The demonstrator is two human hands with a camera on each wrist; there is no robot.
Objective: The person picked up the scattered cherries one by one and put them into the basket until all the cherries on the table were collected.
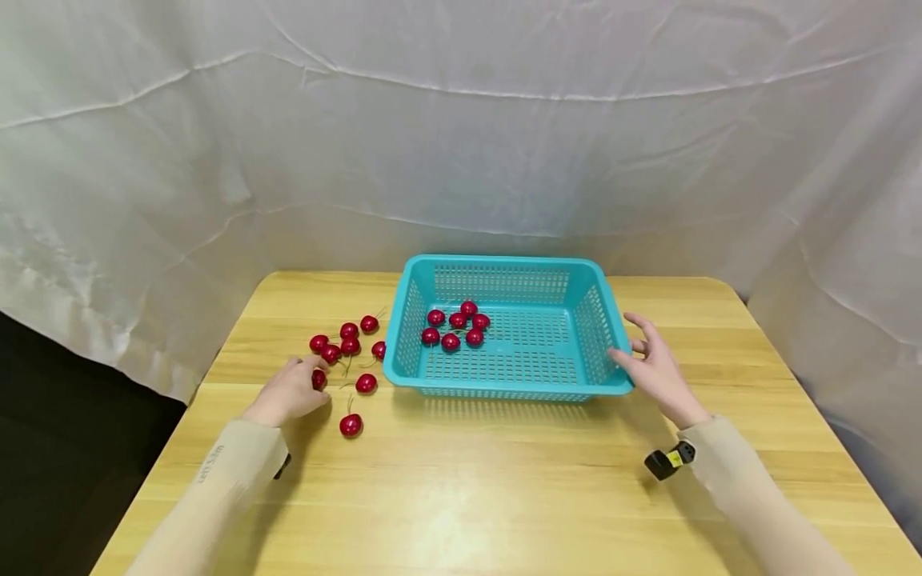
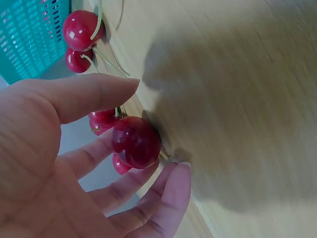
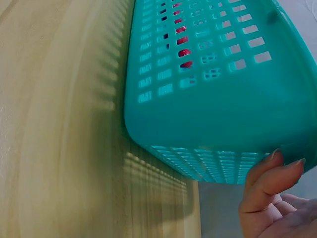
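A cluster of red cherries with thin stems lies on the left of the table. My left hand is at its near left side, around one cherry. In the left wrist view the fingers are behind and beside this cherry, while the thumb stands apart from it. A turquoise plastic basket stands to the right, with several cherries in its left half. At its right end my right hand holds the rim, the thumb over the edge and curled fingers by the outer wall.
Two loose cherries lie nearer the front, beside the left hand. Another cherry lies close against the basket's left side. The wooden table backs onto a pale hanging cloth.
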